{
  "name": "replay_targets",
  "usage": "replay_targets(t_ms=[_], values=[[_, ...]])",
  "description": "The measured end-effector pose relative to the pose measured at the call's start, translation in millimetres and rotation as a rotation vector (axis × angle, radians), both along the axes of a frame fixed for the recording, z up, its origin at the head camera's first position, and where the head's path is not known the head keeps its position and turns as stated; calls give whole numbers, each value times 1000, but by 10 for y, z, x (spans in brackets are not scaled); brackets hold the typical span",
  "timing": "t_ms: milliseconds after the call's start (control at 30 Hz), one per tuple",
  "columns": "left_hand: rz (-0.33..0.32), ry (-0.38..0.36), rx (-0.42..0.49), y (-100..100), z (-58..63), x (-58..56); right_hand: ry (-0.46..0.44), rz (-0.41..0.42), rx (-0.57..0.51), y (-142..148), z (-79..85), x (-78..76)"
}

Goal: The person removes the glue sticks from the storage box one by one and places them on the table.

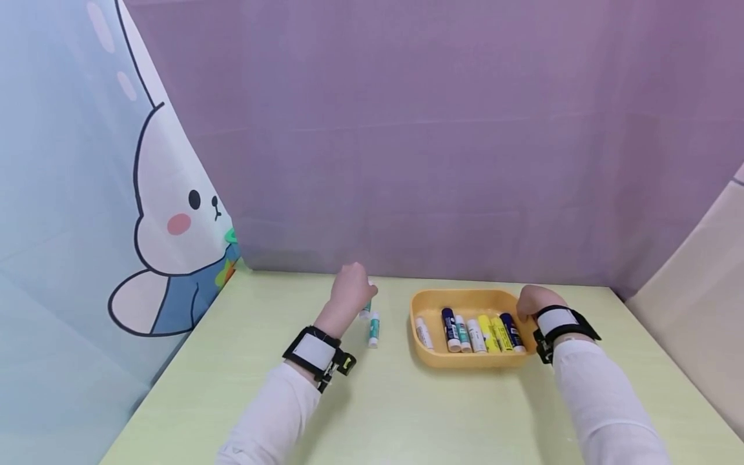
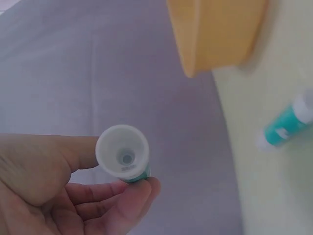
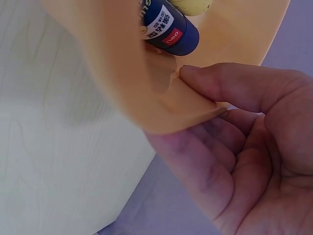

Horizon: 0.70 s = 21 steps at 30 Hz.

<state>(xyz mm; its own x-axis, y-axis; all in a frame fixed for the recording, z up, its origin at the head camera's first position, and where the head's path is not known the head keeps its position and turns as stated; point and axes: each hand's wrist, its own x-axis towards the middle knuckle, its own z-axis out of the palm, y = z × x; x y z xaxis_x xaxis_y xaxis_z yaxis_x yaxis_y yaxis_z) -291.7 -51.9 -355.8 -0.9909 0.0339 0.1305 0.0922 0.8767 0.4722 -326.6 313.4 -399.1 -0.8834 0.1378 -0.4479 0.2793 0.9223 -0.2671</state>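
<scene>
My left hand (image 1: 351,287) pinches a white and teal glue stick (image 2: 123,152) between thumb and fingers; its hollow white end faces the left wrist camera. A second teal glue stick (image 1: 374,330) lies on the table just below that hand. At the right, my right hand (image 1: 536,301) grips the rim of a yellow-orange plastic tray (image 1: 468,361), thumb inside and fingers outside the wall. Several glue sticks lie in the tray: a dark blue one (image 3: 171,29) nearest the right hand, yellow ones (image 1: 488,332), white ones and another dark blue one (image 1: 450,328).
The pale green table (image 1: 383,413) runs back to a purple cloth (image 1: 442,142). A light blue cloth with a cartoon figure (image 1: 180,232) hangs at the left, and a pale cloth (image 1: 692,278) at the right.
</scene>
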Motion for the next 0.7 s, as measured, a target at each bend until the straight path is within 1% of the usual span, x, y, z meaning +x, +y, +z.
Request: replay_targets(t_ms=[167, 267, 433, 533, 700], values=[[16, -55, -36, -68, -162, -57, 2, 14, 11, -5, 14, 20], [23, -82, -64, -99, -297, -105, 8, 24, 16, -6, 20, 28], [44, -115, -119, -137, -499, -158, 5, 18, 14, -18, 13, 23], [50, -119, -139, -148, -609, -197, -1, 9, 16, -18, 8, 6], [64, -107, -168, -155, -755, -230, -4, 14, 24, -25, 11, -23]])
